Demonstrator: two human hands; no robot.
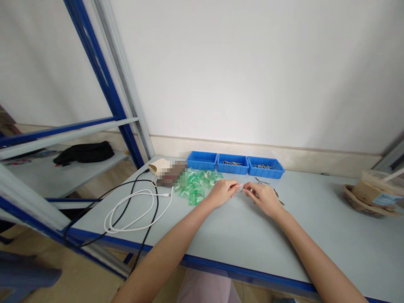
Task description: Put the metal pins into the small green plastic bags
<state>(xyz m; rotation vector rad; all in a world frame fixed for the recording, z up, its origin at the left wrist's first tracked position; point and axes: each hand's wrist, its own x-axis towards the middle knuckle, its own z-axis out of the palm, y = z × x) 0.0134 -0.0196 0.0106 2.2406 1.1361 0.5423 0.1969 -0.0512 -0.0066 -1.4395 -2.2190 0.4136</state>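
Observation:
My left hand (223,192) and my right hand (264,198) come together above the table, fingertips almost touching. The right fingers pinch a small slim metal piece (242,191). The left fingers are closed too, at the same spot, but what they hold is too small to make out. Just left of my left hand lies a pile of small green-printed clear plastic bags (199,182). Beyond and beside my right hand, loose slim metal pieces (261,181) lie on the tabletop, partly hidden by that hand.
Three blue bins stand along the wall: a left bin (202,160), a middle bin (232,170) and a right bin (265,173), the latter two with metal pieces. White cable (109,223), black cable (157,210) and a beige pouch (158,166) lie left. A drink cup (375,189) sits right.

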